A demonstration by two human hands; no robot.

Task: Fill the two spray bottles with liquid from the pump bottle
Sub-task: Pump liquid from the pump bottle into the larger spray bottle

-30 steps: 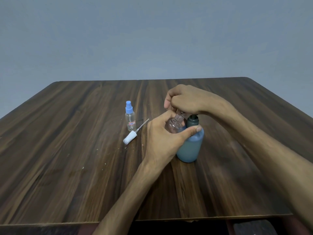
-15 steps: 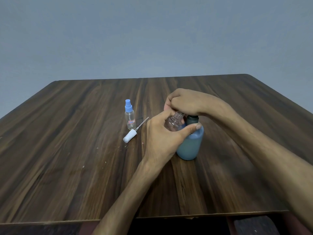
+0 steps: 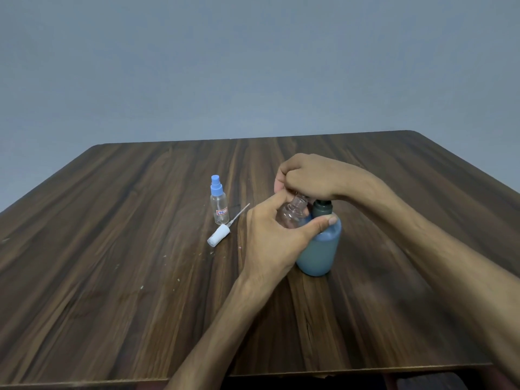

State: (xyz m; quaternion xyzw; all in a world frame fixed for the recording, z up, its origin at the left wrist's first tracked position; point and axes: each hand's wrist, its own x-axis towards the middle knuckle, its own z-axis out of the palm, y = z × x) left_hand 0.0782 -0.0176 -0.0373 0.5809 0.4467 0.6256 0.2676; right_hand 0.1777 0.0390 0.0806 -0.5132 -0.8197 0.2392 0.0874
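At centre frame, my left hand (image 3: 277, 243) grips an uncapped clear spray bottle (image 3: 292, 213), thumb stretched across to the blue pump bottle (image 3: 319, 249) standing on the wood counter (image 3: 112, 277) just right of it. Just beyond, my right hand (image 3: 308, 177) curls down over the pump head, which I believe it presses, though the fist hides it. Left of centre lie a white sprayer cap (image 3: 218, 238) and, behind it, the upright blue-capped spray bottle (image 3: 219, 205).
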